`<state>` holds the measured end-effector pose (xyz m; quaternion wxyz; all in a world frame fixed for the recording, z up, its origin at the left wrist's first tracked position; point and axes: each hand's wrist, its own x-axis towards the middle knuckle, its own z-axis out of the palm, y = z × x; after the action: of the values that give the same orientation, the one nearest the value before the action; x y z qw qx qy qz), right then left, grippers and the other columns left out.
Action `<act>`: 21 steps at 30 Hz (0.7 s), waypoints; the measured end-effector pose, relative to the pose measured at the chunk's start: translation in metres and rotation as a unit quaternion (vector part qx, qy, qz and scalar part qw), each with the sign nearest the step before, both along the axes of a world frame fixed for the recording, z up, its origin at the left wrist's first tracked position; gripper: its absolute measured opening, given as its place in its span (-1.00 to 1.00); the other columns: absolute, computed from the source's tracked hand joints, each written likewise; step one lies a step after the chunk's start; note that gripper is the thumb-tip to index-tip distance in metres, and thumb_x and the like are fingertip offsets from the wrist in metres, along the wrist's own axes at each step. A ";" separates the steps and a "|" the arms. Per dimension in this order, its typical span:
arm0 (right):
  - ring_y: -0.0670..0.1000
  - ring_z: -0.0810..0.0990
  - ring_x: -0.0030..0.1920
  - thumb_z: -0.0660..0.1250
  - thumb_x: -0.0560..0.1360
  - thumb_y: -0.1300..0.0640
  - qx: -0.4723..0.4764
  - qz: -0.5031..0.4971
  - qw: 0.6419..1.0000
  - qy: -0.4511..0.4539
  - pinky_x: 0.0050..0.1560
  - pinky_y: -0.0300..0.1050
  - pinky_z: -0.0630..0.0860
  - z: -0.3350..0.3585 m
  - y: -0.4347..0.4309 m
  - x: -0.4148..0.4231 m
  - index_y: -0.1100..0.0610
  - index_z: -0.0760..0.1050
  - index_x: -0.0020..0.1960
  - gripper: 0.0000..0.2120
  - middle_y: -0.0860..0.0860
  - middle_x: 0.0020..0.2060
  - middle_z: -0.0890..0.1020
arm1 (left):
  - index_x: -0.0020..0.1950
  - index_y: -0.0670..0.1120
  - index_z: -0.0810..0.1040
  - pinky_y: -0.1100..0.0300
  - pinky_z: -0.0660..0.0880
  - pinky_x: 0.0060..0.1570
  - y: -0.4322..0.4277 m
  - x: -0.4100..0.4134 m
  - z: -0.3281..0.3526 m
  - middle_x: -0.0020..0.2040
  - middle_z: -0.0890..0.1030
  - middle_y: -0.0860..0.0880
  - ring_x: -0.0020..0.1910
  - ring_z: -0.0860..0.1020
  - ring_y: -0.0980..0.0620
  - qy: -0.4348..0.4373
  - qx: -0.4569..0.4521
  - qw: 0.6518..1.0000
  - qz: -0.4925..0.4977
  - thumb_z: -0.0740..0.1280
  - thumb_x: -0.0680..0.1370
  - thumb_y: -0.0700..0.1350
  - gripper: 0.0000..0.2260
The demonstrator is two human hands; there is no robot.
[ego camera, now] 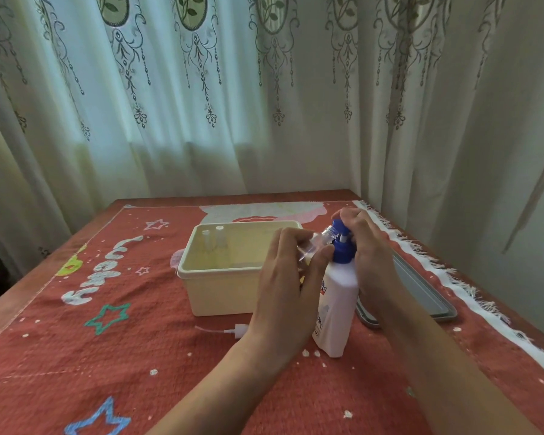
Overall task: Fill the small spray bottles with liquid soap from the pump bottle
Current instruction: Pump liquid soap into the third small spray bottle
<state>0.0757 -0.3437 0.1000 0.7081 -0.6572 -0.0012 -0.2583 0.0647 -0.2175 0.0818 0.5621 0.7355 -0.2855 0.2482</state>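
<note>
A white pump bottle with a blue pump head stands on the red cloth. My right hand lies over the pump head, fingers curled on top of it. My left hand grips a small clear spray bottle, tilted with its open neck at the pump's nozzle. A white spray cap with its thin tube lies on the cloth left of my left wrist. Two more small clear bottles stand in the cream box.
The cream plastic box sits behind my left hand. A grey lid lies flat to the right of the pump bottle. The red patterned cloth covers the table, with curtains close behind and to the right.
</note>
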 end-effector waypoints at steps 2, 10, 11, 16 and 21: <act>-0.13 0.61 -0.27 0.16 0.61 -0.12 0.014 0.012 1.000 -0.003 -0.24 -0.28 0.57 0.000 0.001 -0.001 0.02 0.48 0.01 -0.76 -0.13 -0.24 0.62 | 0.11 -0.10 0.49 0.50 0.40 -0.13 0.001 0.000 0.001 0.00 0.54 0.00 -0.06 0.49 0.21 -0.003 -0.002 1.000 0.001 0.34 0.61 -0.10 -0.88; -0.11 0.55 -0.17 0.16 0.64 0.09 -0.005 -0.019 1.000 0.006 -0.20 -0.29 0.52 0.000 -0.003 0.002 -0.03 0.45 -0.06 -0.86 -0.05 -0.11 0.55 | 0.10 -0.07 0.46 0.51 0.41 -0.12 -0.001 -0.002 -0.002 0.00 0.53 0.01 -0.06 0.48 0.27 0.007 0.012 1.000 -0.006 0.32 0.62 -0.07 -0.88; -0.10 0.56 -0.16 0.17 0.64 0.04 -0.005 -0.018 1.000 0.006 -0.19 -0.29 0.52 0.000 -0.002 0.001 -0.04 0.46 -0.04 -0.87 -0.05 -0.10 0.55 | 0.10 -0.07 0.46 0.51 0.41 -0.12 -0.001 -0.002 -0.002 0.01 0.53 0.01 -0.05 0.49 0.26 0.007 0.011 1.000 -0.007 0.32 0.62 -0.07 -0.88; -0.06 0.60 -0.12 0.16 0.58 -0.18 -0.001 -0.001 1.000 0.014 -0.07 -0.18 0.55 0.001 0.002 0.000 -0.07 0.46 0.00 -0.78 -0.06 -0.10 0.59 | 0.11 -0.09 0.48 0.52 0.40 -0.11 0.001 -0.001 0.000 0.01 0.54 0.01 -0.04 0.48 0.24 -0.003 0.006 1.000 0.001 0.32 0.61 -0.08 -0.87; -0.09 0.56 -0.19 0.18 0.63 0.09 0.027 -0.020 0.999 0.020 -0.14 -0.18 0.48 0.002 0.000 0.001 -0.01 0.48 -0.07 -0.86 -0.03 -0.15 0.56 | 0.10 -0.06 0.47 0.49 0.41 -0.12 -0.002 -0.001 -0.005 -0.01 0.52 0.04 -0.06 0.48 0.23 0.004 0.007 1.000 -0.003 0.32 0.62 -0.04 -0.87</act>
<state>0.0767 -0.3434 0.1023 0.7199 -0.6431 0.0331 -0.2592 0.0635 -0.2190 0.0765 0.5588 0.7398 -0.2866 0.2416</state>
